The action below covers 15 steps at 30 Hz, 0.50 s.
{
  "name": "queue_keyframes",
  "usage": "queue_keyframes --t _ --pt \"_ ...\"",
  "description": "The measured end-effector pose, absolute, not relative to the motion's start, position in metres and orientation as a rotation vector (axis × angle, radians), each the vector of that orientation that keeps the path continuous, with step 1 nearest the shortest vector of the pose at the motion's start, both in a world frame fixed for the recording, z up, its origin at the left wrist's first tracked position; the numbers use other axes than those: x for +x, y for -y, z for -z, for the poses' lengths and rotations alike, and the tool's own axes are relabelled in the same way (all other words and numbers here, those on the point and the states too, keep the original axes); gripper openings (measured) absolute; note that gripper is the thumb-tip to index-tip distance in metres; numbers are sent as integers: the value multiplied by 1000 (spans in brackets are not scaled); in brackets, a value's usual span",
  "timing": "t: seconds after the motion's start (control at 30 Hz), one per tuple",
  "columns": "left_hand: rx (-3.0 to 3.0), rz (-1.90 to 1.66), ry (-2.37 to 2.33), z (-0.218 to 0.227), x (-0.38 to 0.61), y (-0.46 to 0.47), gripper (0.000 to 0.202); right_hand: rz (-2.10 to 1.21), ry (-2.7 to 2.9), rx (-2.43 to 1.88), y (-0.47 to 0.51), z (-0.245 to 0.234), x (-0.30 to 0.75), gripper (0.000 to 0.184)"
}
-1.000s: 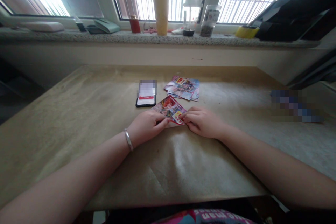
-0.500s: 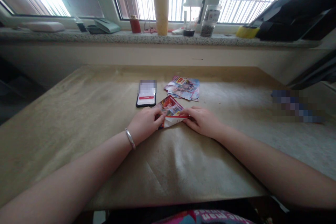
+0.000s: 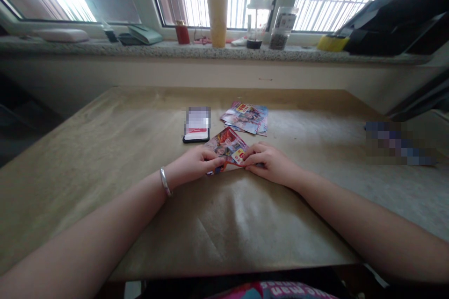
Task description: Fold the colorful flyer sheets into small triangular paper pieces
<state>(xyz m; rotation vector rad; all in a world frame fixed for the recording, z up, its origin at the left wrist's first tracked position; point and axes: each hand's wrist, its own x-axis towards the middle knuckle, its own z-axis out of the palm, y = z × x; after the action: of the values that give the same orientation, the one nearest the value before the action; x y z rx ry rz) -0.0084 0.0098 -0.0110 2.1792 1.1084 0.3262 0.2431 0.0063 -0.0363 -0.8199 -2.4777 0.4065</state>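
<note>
A sheet of colourful printed paper (image 3: 228,145) lies on the table with its near edge folded up, so that a narrow white strip of its back shows. My left hand (image 3: 200,161) grips the left end of that edge, thumb on top. At the right end my right hand (image 3: 264,162) pinches the same edge between thumb and fingers. Just beyond the sheet rests a small stack of similar printed sheets (image 3: 247,117). A phone (image 3: 196,126) with a lit, blurred screen lies to the left of the stack, close to my left hand.
A tan cover lies over the table (image 3: 140,117). Towards its right side is a blurred bluish object (image 3: 396,144). On the stone windowsill (image 3: 161,51) stand a tall cup of yellow drink (image 3: 217,9), a red jar (image 3: 182,32), a clear container (image 3: 279,28) and a black bag (image 3: 393,23).
The folded white strip along the near edge has become narrower, and more of the printed side shows. My left hand has shifted slightly left and its thumb now lies along the edge.
</note>
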Motion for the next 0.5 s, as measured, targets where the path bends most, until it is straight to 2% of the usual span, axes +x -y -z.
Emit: queue_keyframes --t 0.13,0.33,0.5 --pt "2288 -290 -1051 8 -8 -8 40 -416 2478 -794 -7 35 244 14" --pt "2363 -285 -1401 11 -3 -3 29 -411 2461 -811 -6 34 242 10" --pt "2504 -334 -1415 12 -1 -1 23 -275 2469 -901 -4 33 240 14"
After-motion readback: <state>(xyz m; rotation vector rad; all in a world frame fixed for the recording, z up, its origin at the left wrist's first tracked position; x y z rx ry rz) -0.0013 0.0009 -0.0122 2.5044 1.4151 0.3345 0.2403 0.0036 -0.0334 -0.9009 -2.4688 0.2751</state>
